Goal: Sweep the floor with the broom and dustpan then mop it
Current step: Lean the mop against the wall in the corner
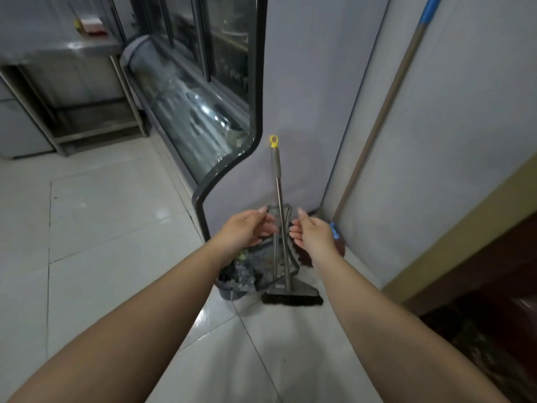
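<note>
Broom (279,199) stands upright between open left hand (247,231) and right hand (312,232).

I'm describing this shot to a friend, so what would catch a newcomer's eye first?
Two bare arms reach forward, the left hand and right hand open on either side of the broom, which stands upright in the corner with a yellow loop on top. Its dustpan sits behind the bristles, and a blue-tipped mop leans on the right wall.

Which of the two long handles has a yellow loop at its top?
The short metal broom handle standing between the two hands, its black bristles on the floor. The other, the long brownish pole leaning on the right wall, has a blue top.
</note>
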Tool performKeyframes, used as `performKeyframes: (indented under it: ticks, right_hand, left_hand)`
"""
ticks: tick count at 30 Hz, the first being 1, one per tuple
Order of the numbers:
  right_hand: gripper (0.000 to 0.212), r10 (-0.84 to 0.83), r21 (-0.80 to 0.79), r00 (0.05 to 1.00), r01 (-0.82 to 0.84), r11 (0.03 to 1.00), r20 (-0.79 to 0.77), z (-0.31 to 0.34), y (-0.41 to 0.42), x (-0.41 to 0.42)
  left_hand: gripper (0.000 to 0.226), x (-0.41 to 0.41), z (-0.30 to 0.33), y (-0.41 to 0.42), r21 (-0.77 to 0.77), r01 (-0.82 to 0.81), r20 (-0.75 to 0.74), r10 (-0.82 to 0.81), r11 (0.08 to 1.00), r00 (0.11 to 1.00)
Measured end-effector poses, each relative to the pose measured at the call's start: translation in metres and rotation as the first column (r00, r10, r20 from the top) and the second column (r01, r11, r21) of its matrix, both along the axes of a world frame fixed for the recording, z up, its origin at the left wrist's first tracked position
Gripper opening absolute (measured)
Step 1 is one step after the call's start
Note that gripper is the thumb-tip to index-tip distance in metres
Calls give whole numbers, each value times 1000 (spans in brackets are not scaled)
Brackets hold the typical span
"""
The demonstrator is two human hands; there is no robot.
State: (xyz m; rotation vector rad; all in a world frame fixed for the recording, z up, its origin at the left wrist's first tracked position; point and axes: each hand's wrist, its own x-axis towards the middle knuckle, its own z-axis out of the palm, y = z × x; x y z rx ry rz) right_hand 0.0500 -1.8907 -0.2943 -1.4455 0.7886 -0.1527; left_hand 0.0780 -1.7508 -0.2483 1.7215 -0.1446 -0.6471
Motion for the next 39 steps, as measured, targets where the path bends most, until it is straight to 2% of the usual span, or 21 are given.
performKeyframes:
  ticks: [6, 13, 15, 20, 26, 30, 33, 36, 37, 39]
  right_hand:
    - [35, -13, 57, 994, 19, 998, -106, -31, -19, 18]
    - [33, 50, 167, 976, -15, 986, -210, -99, -109, 100]
    - [36, 88, 221, 958, -26, 975, -273, -125, -137, 128]
    - [46, 164, 237, 920, -81, 968, -355, -182, -199, 202]
    - [40, 261, 325, 863, -120, 938, -434, -268, -231, 262]
    - [53, 287, 332, 838, -136, 934, -464, -324, -229, 295]
    - [61, 349, 294, 818, -231, 927, -457, -359, -224, 326]
    - [69, 391, 418, 830, -216, 883, -398, -380, -217, 353]
    - [67, 374, 482, 852, -170, 860, -366, -382, -217, 360]
    - [48, 305, 604, 899, -58, 795, -314, -383, -218, 370]
  left_hand:
    - [31, 30, -44, -10, -2, -50, -138, 49, 999, 989]
    - [32, 102, -119, -94, 43, -206, -218, 211, 978, 953]
    - [35, 123, -140, -122, 87, -283, -242, 296, 955, 924]
    - [31, 177, -194, -177, 133, -392, -312, 413, 911, 855]
    - [35, 233, -268, -219, 169, -556, -286, 580, 814, 763]
    - [48, 273, -316, -244, 188, -605, -148, 631, 774, 761]
    - [58, 306, -340, -259, 127, -581, -25, 588, 804, 808]
    - [49, 332, -357, -273, 87, -528, 130, 516, 845, 847]
    - [43, 339, -360, -275, 112, -531, 186, 507, 840, 842]
    - [35, 347, -361, -276, 149, -536, 290, 481, 831, 827]
